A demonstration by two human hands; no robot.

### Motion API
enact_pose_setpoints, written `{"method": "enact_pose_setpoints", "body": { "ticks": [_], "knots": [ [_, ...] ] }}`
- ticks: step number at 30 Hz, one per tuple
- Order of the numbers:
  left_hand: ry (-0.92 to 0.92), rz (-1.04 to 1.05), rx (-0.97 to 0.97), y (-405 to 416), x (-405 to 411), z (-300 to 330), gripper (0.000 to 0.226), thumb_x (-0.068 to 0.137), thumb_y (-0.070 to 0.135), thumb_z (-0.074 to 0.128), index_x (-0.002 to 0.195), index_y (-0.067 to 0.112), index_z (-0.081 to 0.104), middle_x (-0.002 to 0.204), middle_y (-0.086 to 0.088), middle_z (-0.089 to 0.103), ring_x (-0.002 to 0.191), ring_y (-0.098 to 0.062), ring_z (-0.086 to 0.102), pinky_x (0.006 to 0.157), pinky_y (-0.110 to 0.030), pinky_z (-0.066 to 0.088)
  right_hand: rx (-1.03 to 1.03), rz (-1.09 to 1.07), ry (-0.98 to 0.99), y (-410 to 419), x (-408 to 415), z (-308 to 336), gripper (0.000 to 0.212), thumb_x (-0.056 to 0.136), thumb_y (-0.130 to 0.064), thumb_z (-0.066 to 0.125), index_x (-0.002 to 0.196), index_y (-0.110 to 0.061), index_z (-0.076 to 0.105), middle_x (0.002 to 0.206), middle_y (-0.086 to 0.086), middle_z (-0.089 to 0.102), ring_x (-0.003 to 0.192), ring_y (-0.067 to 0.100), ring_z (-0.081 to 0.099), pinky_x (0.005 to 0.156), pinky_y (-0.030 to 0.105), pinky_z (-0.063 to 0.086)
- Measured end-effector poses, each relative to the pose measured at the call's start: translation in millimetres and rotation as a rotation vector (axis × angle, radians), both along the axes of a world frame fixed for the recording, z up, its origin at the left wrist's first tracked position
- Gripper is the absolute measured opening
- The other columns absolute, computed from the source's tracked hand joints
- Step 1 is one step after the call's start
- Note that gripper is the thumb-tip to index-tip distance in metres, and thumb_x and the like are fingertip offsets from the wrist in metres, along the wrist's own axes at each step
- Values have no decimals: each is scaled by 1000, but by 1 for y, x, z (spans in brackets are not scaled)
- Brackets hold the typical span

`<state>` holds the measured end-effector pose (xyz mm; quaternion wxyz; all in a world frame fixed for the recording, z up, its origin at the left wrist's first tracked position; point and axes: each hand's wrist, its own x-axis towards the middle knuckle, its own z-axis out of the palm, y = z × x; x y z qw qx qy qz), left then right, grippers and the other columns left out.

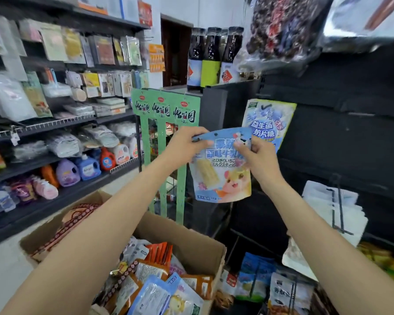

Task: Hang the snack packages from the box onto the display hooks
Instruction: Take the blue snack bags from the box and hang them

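both hands hold one blue pouch point(221, 169) up in front of the dark display panel point(350, 142). the left hand point(184, 144) pinches the pouch's top left corner, and the right hand point(258, 155) grips its top right edge with curled fingers. the pouch hangs upright, tilted a little, and covers the lower left part of a second blue pouch point(267, 123) that already hangs on the panel just behind it. below the arms sits an open cardboard box point(191, 230), with orange, white and blue packets heaped inside. a green strip rack point(166, 110) stands between the box and the panel, just left of the held pouch. dark bottles point(212, 57) stand on top of the display's left end. a hook point(338, 208) with white bags juts from the panel at lower right, and more packets hang below it. across the aisle at left, shelves point(55, 123) carry packets and detergent jugs. a clear bag point(280, 28) of dark pieces hangs overhead.
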<state>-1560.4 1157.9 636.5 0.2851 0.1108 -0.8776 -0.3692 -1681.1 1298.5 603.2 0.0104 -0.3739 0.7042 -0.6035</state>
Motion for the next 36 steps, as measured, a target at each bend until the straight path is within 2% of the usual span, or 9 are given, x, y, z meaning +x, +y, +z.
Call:
{"method": "enact_pose_setpoints", "body": {
  "ticks": [3,5,7,11,14,16,25,30,36],
  "knots": [
    [135,-5,55,10,-32,21,5,86,20,67,83,17,70,79,-6,66,70,-13,55,57,-13,40,-40,-95,-2,12,-14,19,63,74,-53,66,80,10,56,82,31,62,79,47,61,67,58,51],
    [161,-13,44,15,-54,35,12,84,21,69,89,11,73,82,-4,67,80,-16,60,70,-19,43,-59,-174,-12,21,-24,33,53,82,-39,69,53,-5,41,54,16,46,53,31,47,52,39,40],
    [130,-19,29,20,-75,44,15,84,23,70,89,10,73,87,-5,68,93,-21,62,82,-30,44,-43,-253,7,28,-37,45,61,84,-40,68,49,-16,24,48,3,24,51,21,28,53,33,24],
    [75,10,45,28,-116,54,19,87,24,67,95,7,72,109,-10,68,113,-23,57,91,-31,41,59,-348,84,35,-68,62,61,87,-40,65,51,-16,21,51,0,20,49,16,20,54,33,17],
    [47,65,28,28,-139,61,17,92,18,59,93,5,70,86,-6,66,84,-14,57,74,-20,37,131,-398,118,35,-84,69,60,89,-38,62,51,-15,21,50,1,23,47,17,21,52,33,17],
    [45,114,-11,27,-148,66,17,94,17,57,86,6,67,69,-3,54,70,-15,47,64,-22,32,133,-406,123,32,-90,70,60,90,-38,61,52,-15,21,50,0,22,47,16,22,51,33,17],
    [90,203,-12,20,-171,60,18,92,15,58,104,9,71,99,-9,70,96,-20,62,84,-30,49,137,-396,67,19,-106,68,57,91,-38,59,53,-14,25,48,-2,27,47,14,26,48,31,20],
    [87,181,-33,17,-172,59,18,92,18,59,104,9,70,97,-8,70,88,-14,59,76,-23,43,159,-428,114,19,-107,68,57,93,-37,57,51,-14,25,48,-1,27,46,14,26,46,29,18],
    [123,165,-39,17,-174,52,18,92,21,60,100,8,70,93,-10,70,87,-19,62,75,-27,46,196,-501,151,15,-107,60,52,94,-38,53,53,-13,31,51,0,34,48,15,32,46,28,20]
  ]
}}
